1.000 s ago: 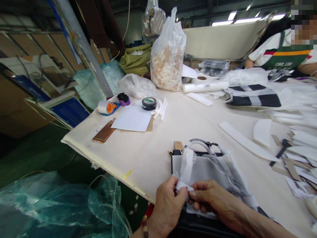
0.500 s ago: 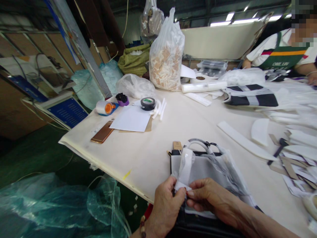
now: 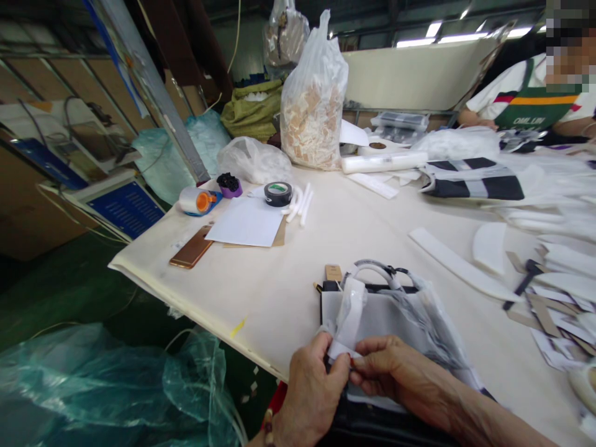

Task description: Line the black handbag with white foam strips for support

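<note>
A handbag (image 3: 386,316) lies at the table's near edge, its front under a pale grey sheet and its black body showing below. Its handle (image 3: 372,266) arches at the top in clear wrapping. A white foam wrap (image 3: 351,310) covers the handle's left side. My left hand (image 3: 311,388) is closed on the lower end of that wrap, thumb and fingers pinching it. My right hand (image 3: 395,372) pinches the same end from the right, fingertips almost touching the left thumb. What lies between the fingertips is mostly hidden. A brown tag (image 3: 333,273) sticks out at the bag's upper left.
Left on the table (image 3: 186,298) are a phone (image 3: 190,247), white paper (image 3: 246,222), black tape (image 3: 278,194) and a tape dispenser (image 3: 199,201). Foam pieces (image 3: 460,264) and scraps lie right. A full plastic bag (image 3: 311,118) stands behind. A co-worker (image 3: 535,105) sits far right.
Both hands stay at the lower end of the foam wrap with barely any movement. At far right, the co-worker's arms have shifted slightly.
</note>
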Demonstrator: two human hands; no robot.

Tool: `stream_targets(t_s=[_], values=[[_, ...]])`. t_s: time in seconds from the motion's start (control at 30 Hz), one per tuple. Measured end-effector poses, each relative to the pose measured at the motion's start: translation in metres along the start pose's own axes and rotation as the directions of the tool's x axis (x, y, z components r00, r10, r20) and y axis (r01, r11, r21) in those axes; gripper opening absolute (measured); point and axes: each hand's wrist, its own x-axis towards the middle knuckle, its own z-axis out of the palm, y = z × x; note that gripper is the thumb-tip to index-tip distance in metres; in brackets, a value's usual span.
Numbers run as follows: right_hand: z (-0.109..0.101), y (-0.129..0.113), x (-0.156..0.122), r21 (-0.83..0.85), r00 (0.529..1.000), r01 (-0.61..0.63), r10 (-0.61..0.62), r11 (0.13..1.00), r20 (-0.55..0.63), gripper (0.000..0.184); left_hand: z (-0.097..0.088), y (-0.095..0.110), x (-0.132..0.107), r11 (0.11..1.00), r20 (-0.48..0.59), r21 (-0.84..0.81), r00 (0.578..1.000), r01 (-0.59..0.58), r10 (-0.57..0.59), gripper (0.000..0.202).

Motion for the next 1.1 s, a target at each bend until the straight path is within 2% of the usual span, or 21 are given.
stream_targets(t_s=[0.23,0.4,0.73,0.93,1.1], values=[[-0.004,0.005,0.004,-0.015,1.000,0.005,-0.006,1.000,-0.021,0.025,0.000,-0.001,0.002,0.998,0.011,-0.065,1.000,0.012,-0.011,0.017],[-0.005,0.006,0.004,-0.030,0.999,0.016,-0.015,0.999,0.030,0.027,0.000,-0.001,0.001,0.996,0.017,-0.088,1.000,0.006,-0.005,0.017],[0.002,0.003,0.002,-0.326,0.995,0.057,-0.080,0.944,-0.056,0.044,0.000,-0.002,0.002,0.992,0.012,-0.128,1.000,0.019,-0.018,0.017],[0.006,0.003,0.000,-0.483,0.979,0.128,-0.189,0.866,-0.078,0.038,-0.002,-0.002,-0.003,0.987,0.068,-0.153,0.996,-0.050,0.061,0.020],[0.006,0.001,-0.003,-0.524,0.979,0.120,-0.188,0.843,-0.080,0.034,-0.003,-0.005,-0.002,0.965,0.102,-0.260,0.993,-0.034,0.063,0.020]])
